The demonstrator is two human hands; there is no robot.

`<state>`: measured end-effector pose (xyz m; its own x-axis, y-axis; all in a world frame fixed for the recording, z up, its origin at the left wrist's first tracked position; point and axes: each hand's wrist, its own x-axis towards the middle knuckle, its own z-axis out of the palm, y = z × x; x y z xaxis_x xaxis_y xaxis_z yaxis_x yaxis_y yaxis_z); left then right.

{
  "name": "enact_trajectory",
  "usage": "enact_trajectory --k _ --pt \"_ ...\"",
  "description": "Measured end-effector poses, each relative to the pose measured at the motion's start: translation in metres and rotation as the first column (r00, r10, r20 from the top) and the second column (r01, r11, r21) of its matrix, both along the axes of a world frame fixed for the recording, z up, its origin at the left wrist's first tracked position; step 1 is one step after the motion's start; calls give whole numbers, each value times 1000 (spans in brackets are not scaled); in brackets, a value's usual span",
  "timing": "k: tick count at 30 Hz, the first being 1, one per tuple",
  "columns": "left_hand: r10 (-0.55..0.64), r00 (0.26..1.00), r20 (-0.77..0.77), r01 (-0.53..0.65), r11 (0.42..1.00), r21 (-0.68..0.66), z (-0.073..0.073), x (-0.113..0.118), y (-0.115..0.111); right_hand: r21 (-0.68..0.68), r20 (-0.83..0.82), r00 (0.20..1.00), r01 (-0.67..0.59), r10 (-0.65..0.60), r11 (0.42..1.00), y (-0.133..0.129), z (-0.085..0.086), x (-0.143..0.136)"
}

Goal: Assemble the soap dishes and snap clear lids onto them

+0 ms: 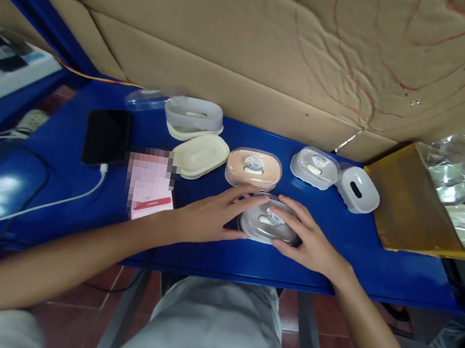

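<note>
Here, both hands' fingers (249, 202) spread, curved (thumbs nearer edge), touching clear-lidded gray box (260, 224).

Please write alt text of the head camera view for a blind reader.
Two bare hands, left and right, hold a clear-lidded grey box on a blue table. Behind it are similar peach, grey and cream pieces.

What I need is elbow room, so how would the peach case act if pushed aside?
The peach case would probably slide rather than tip, sitting low and wide on the glossy blue table. Its molded walls look stiff. The shiny clear cover may feel slippery.
</note>
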<state>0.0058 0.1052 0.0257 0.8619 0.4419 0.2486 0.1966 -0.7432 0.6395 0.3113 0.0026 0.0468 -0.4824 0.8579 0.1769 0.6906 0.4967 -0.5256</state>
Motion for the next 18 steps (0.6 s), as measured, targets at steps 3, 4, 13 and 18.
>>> enact_trajectory --k 3,4,13,18 --pt "-5 1000 -31 4 1000 -24 -2 0 0 83 36 998 -54 51 995 0 -2 -3" --pt "-6 999 -37 5 1000 -31 -3 0 0 95 49 997 -66 62 993 0 -2 -3" --pt "-49 999 -16 48 995 -85 -1 -2 1 214 198 980 -64 21 975 -10 -13 -4" --pt "-64 998 -6 63 992 -106 -1 -2 1 265 176 982 -107 60 958 -8 -19 2"
